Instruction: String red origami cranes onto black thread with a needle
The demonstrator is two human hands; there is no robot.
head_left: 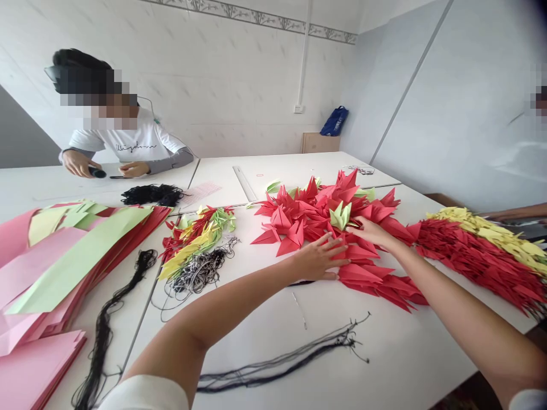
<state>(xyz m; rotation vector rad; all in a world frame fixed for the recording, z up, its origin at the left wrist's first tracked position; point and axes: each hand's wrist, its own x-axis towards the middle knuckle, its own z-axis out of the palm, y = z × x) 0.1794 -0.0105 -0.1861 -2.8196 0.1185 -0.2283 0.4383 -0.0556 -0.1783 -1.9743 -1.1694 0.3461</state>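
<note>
A heap of large red folded-paper flowers [314, 205] lies on the white table, with a light green paper flower [341, 216] on top. My left hand [320, 257] rests at the near edge of the heap, its fingers spread over red petals. Beyond it, my right hand [366, 230] reaches into the heap beside the green flower. Its fingertips are partly hidden among the petals, so its grip is unclear. More red flowers [380, 279] lie between my forearms.
Black cords [290, 364] lie in front, another bundle [102, 324] at left. Paper strips [85, 250] fill the left side. Small coloured flowers [194, 239] and a ruler [244, 183] are mid-table. Red and yellow flowers [482, 250] lie right. A person [128, 139] sits across; another is at right.
</note>
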